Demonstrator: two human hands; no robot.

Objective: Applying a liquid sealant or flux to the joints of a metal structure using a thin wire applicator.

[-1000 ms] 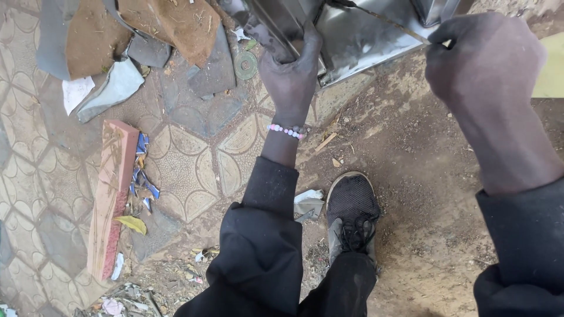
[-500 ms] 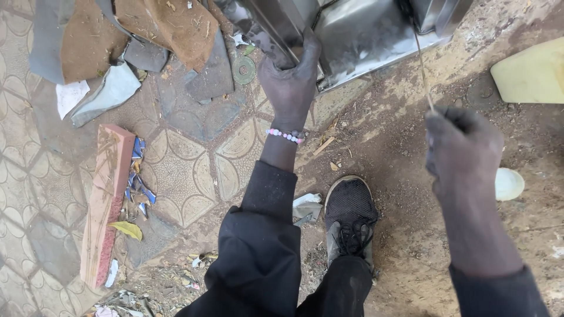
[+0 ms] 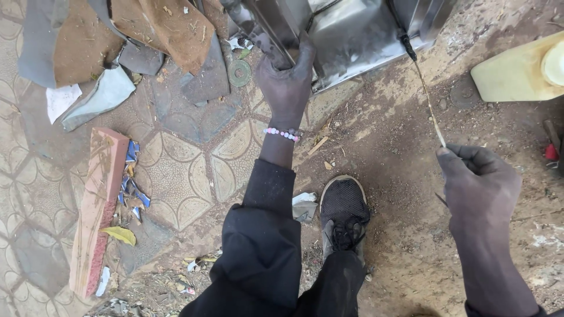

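1. Left hand (image 3: 286, 82) at approx 12 o'clock, closed round the lower edge of the sheet-metal box (image 3: 346, 32). Judging by the grip, it steadies the box so it can't shift while the other hand pulls.
2. Right hand (image 3: 479, 185) at approx 3–4 o'clock, fist closed, pinching the near end of a thin wire (image 3: 429, 105). Wire looks taut, so prob. under pull, not slack.
3. Wire's long axis: runs diagonal from the right hand up & left to a dark fitting on the box at approx 1 o'clock. Far end points into the box, near end points at the person. Nearly straight, slight bend mid-way.
4. Box sits on the ground at the top of view, shiny face toward the camera; its far part is cut off by the frame edge.
5. Person's shoe (image 3: 343, 217) is planted at 6 o'clock, betw. the two arms, on the dirt – likely a brace for the pull.
6. Beaded bracelet (image 3: 283, 134) on the left wrist.
7. Round about: red brick (image 3: 97, 205) at 9 o'clock on the patterned paving, rusty sheet scraps (image 3: 158, 29) at 11, yellowish plastic can (image 3: 517, 67) at 2, well apart from the wire.
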